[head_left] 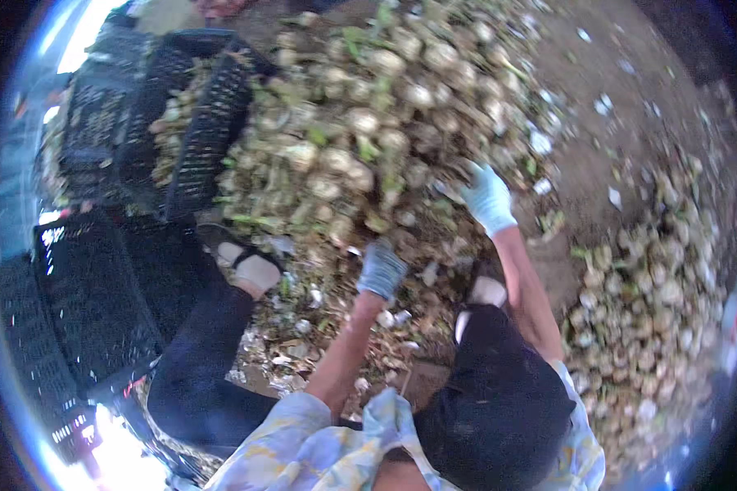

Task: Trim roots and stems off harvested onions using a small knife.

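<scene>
A large heap of pale bulbs with green and dry stalks, onions or garlic, lies before me. My left hand, in a grey-blue knit glove, is curled at the near edge of the heap; whether its fingers grip anything is hidden. Farther right, my right hand in a light blue glove reaches to the heap's right side. A pale thin thing lies by its fingertips, too blurred to name or to tell if it is held. Loose skins and trimmings cover the ground between the hands.
Black plastic crates stand at the left, one with bulbs inside. A dark crate is beside my left leg. A second bulb pile spreads at the right. My shoed feet flank the trimmings. White scraps dot the bare ground.
</scene>
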Demonstrator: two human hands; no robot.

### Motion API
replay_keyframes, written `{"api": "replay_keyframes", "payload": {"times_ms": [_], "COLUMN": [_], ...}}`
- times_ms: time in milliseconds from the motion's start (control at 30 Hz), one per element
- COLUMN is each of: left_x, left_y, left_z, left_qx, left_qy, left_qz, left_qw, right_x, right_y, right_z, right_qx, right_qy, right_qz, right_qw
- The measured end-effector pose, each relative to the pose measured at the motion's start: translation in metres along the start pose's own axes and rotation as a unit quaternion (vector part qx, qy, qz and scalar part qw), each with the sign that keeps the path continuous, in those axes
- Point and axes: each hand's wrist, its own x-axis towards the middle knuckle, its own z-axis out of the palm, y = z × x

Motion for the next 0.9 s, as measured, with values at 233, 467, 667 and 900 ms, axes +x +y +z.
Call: {"api": "replay_keyframes", "payload": {"times_ms": [233, 467, 667, 900], "left_x": [0.027, 0.065, 0.062, 0.053], "left_y": [0.021, 0.017, 0.036, 0.057], "left_z": [0.029, 0.040, -0.013, -0.017], "left_qx": [-0.603, -0.571, -0.570, -0.632], "left_qy": [0.009, 0.165, 0.034, 0.078], "left_qz": [-0.243, -0.012, -0.005, -0.085], "left_qw": [0.760, 0.804, 0.821, 0.766], "right_x": [0.004, -0.051, -0.081, -0.092], "right_y": [0.044, -0.013, -0.011, -0.032], "right_z": [0.010, 0.015, 0.024, -0.012], "right_qx": [0.357, 0.787, 0.541, 0.388], "right_qy": [0.115, -0.110, -0.134, -0.041], "right_qz": [0.085, 0.231, 0.216, 0.061], "right_qw": [0.923, 0.562, 0.802, 0.919]}}
